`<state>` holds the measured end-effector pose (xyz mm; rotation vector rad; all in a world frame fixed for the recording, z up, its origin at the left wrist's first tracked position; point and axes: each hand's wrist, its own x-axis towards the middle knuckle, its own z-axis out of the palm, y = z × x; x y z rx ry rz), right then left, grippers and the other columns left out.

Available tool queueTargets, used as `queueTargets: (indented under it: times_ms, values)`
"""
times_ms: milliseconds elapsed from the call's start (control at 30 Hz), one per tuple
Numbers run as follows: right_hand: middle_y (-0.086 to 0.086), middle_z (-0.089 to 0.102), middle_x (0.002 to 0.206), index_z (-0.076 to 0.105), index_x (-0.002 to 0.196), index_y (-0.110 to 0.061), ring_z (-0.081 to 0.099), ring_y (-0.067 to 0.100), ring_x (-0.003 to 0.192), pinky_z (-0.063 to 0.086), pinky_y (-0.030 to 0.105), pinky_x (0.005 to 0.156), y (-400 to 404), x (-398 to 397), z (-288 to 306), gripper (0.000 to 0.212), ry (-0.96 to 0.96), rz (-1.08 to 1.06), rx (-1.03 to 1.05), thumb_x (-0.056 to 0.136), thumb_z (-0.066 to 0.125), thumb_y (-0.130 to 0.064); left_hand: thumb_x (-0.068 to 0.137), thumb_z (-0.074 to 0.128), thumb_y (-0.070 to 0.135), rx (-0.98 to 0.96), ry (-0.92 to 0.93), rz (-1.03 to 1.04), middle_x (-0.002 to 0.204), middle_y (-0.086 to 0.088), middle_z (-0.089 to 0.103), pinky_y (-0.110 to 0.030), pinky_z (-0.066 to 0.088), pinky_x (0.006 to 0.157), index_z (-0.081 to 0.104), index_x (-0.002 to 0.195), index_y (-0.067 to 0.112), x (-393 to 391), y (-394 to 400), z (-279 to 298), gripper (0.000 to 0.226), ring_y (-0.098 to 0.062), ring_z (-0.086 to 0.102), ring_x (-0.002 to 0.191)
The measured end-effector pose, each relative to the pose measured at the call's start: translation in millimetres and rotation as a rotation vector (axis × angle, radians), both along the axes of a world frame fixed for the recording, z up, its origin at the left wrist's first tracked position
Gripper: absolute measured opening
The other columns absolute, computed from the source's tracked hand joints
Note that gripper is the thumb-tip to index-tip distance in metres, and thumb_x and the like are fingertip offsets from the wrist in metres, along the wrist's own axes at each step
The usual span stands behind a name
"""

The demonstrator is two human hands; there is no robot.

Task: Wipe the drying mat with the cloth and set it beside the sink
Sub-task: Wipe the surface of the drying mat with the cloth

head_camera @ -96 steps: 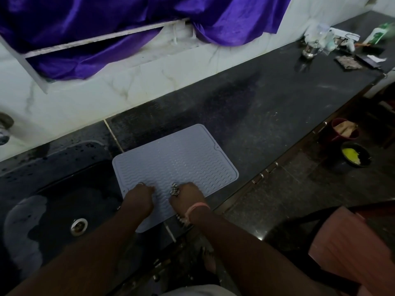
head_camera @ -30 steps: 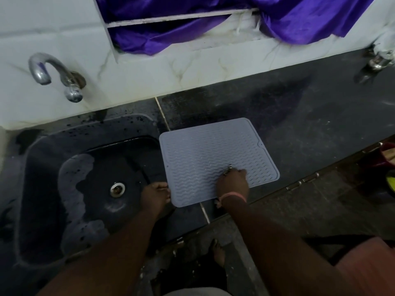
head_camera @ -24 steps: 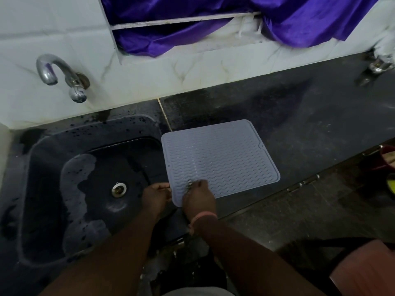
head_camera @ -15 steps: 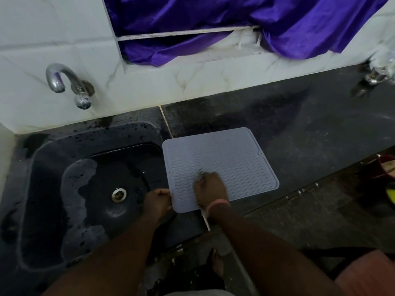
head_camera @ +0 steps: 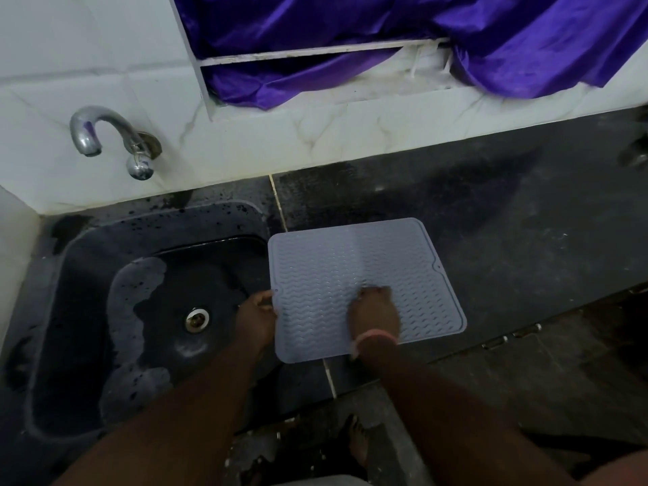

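Observation:
The pale grey drying mat, with a wavy ribbed face, lies flat on the black counter just right of the sink. My left hand pinches the mat's left edge where it overhangs the basin. My right hand, with a pink band at the wrist, presses palm-down on the front middle of the mat. Only a small grey bit of the cloth shows at its fingertips; the rest is hidden under the hand.
A chrome tap juts from the white marble wall above the sink. Foam patches and a metal drain lie in the wet basin. Purple curtain fabric hangs behind. My foot shows on the floor below the counter edge.
My right hand has slid with the cloth from the mat's front left toward its middle right. My left hand keeps its hold on the left edge. The mat has stayed put.

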<state>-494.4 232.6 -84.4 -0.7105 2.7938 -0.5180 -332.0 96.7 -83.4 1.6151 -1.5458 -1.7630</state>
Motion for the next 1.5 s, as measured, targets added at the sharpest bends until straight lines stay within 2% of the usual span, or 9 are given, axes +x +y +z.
queueTargets:
  times_ms: [167,300,467,667,800,900,1000,1267,1500]
  values:
    - [0.018,0.047,0.134,0.055,0.126,-0.009,0.065,0.029,0.094,0.055,0.039,0.081,-41,72,-3,0.033,-0.027,0.364,0.081,0.096,0.046,-0.019,0.093,0.054,-0.01,0.012,0.008,0.105,0.091,-0.008,0.069,-0.018,0.055,0.055,0.067,0.11,0.01,-7,6,9,0.028,-0.017,0.063,0.074]
    - [0.013,0.056,0.119,0.061,0.116,-0.014,0.062,0.027,0.095,0.053,0.037,0.083,-53,88,-1,0.026,-0.098,0.601,0.012,0.092,0.05,-0.021,0.088,0.061,-0.009,0.045,0.001,0.045,0.106,-0.017,0.073,-0.051,0.054,0.095,0.067,0.122,0.009,-2,3,2,0.039,-0.035,0.068,0.1]
    - [0.01,0.052,0.119,0.057,0.118,-0.013,0.062,0.026,0.093,0.051,0.034,0.081,-35,16,16,0.034,-0.133,0.313,-0.13,0.094,0.047,-0.033,0.091,0.057,-0.009,-0.044,-0.032,0.028,0.109,-0.014,0.071,-0.043,0.051,0.092,0.066,0.123,0.005,-4,8,5,0.036,-0.028,0.065,0.1]
    - [0.015,0.053,0.124,0.055,0.116,-0.01,0.062,0.027,0.085,0.047,0.036,0.069,25,-105,17,0.036,-0.011,-0.156,0.049,0.095,0.05,-0.039,0.085,0.063,0.004,-0.322,-0.209,-0.142,0.127,-0.007,0.066,-0.04,0.05,0.101,0.064,0.129,0.02,-8,11,-3,0.047,-0.023,0.062,0.116]
    - [0.019,0.059,0.119,0.058,0.116,-0.004,0.064,0.031,0.095,0.054,0.038,0.078,30,-112,6,0.029,0.023,-0.071,0.095,0.097,0.047,-0.023,0.077,0.076,0.024,-0.489,-0.434,-0.353,0.144,-0.004,0.049,-0.04,0.038,0.112,0.062,0.13,0.036,-22,12,-5,0.056,-0.024,0.049,0.13]
    - [0.016,0.063,0.112,0.061,0.112,-0.005,0.065,0.024,0.09,0.054,0.032,0.073,15,-87,5,0.026,0.057,0.031,0.118,0.098,0.043,-0.018,0.077,0.077,0.039,-0.561,-0.621,-0.514,0.153,0.004,0.038,-0.043,0.032,0.112,0.051,0.137,0.044,-37,23,10,0.066,-0.027,0.036,0.136]
    - [0.01,0.06,0.113,0.06,0.111,-0.011,0.065,0.019,0.084,0.052,0.027,0.069,4,-50,1,0.023,-0.008,0.116,0.057,0.098,0.044,-0.022,0.078,0.076,0.041,-0.532,-0.676,-0.521,0.155,0.007,0.033,-0.049,0.031,0.112,0.047,0.139,0.046,-43,33,12,0.068,-0.028,0.031,0.138]
    - [0.01,0.053,0.121,0.061,0.117,-0.015,0.064,0.027,0.095,0.054,0.038,0.086,-30,23,5,0.028,-0.198,0.507,-0.018,0.096,0.045,-0.025,0.084,0.065,0.032,-0.67,-0.817,-0.642,0.145,0.001,0.044,-0.05,0.033,0.106,0.048,0.136,0.041,-53,25,24,0.055,-0.031,0.041,0.132]
    - [0.01,0.052,0.12,0.062,0.111,-0.01,0.063,0.028,0.089,0.047,0.032,0.075,21,-53,16,0.031,-0.07,0.081,-0.052,0.095,0.052,-0.035,0.072,0.078,0.045,-0.712,-0.868,-0.791,0.128,-0.004,0.054,-0.046,0.037,0.102,0.048,0.134,0.031,-59,12,23,0.07,-0.028,0.052,0.12]
